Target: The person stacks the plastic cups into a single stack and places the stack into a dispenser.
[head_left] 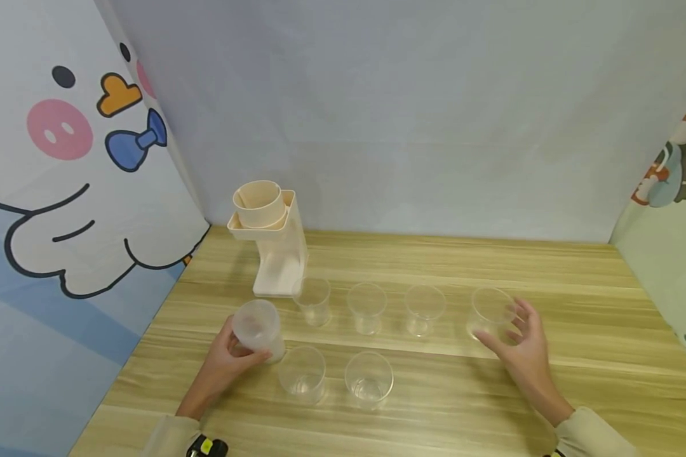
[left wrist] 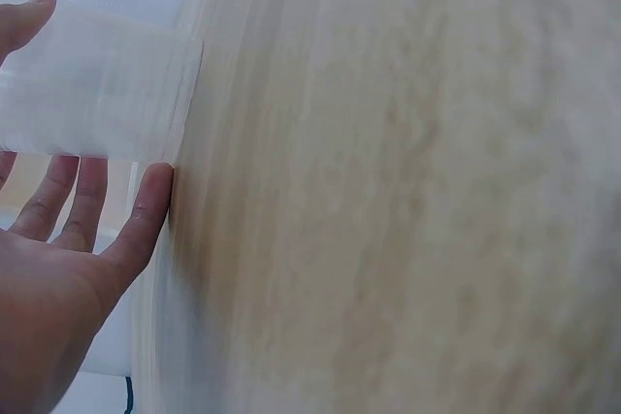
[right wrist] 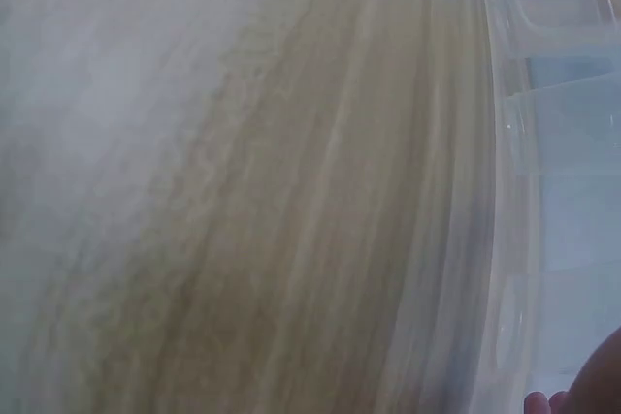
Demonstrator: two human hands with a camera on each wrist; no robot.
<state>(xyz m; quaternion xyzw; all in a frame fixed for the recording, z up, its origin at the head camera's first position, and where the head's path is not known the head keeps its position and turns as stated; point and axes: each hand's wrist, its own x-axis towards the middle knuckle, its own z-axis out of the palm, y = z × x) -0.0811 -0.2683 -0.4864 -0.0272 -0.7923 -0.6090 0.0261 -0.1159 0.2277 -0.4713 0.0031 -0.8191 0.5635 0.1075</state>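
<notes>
In the head view my left hand (head_left: 228, 358) grips a frosted stack of plastic cups (head_left: 257, 330) at the table's left. The left wrist view has the thumb on one side of the stack (left wrist: 97, 84) and the fingers (left wrist: 87, 201) on the other. My right hand (head_left: 523, 352) is around the clear plastic cup (head_left: 491, 311) at the right end of the back row, thumb in front, fingers spread beside it. Whether it touches the cup is hard to tell. Only a bit of that hand (right wrist: 597, 385) appears in the right wrist view.
More clear cups stand upright: a back cup (head_left: 312, 301), another (head_left: 368, 308), a third (head_left: 425, 310), then two front cups, one left (head_left: 302, 374) and one right (head_left: 369, 381). Behind the stack is a cream-coloured stand (head_left: 280, 260) with a round holder (head_left: 259, 206). A grey backdrop (head_left: 406, 127) borders the table.
</notes>
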